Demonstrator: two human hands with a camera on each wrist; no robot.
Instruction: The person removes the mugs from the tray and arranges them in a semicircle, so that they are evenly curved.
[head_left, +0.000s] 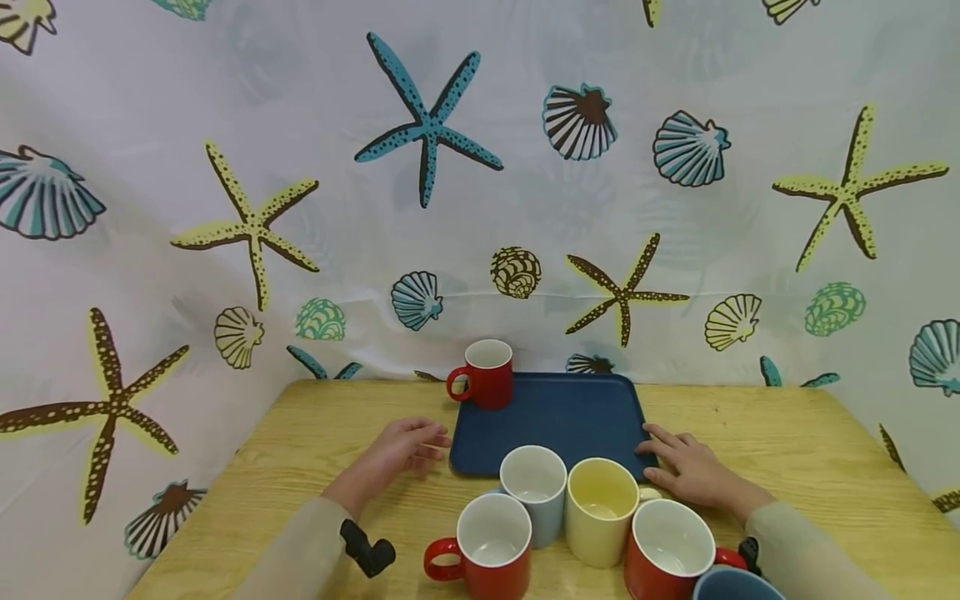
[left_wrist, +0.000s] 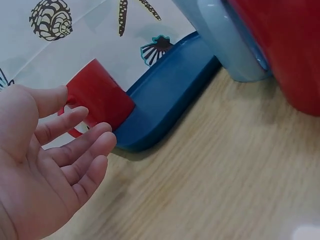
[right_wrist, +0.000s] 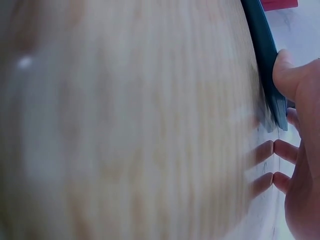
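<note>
A dark blue tray lies on the wooden table, with a red mug upright at its far left corner, handle to the left. Just off the tray's left edge, my left hand is held with fingers loosely spread and nothing in it; the left wrist view shows its palm. My right hand touches the tray's right edge near the front corner. In the right wrist view its thumb lies against the tray's rim, while other fingertips rest on the table.
In front of the tray stand a light blue mug, a pale yellow mug, a red mug at left, another red mug at right and a blue mug cut off below. A shell-patterned cloth hangs behind the table.
</note>
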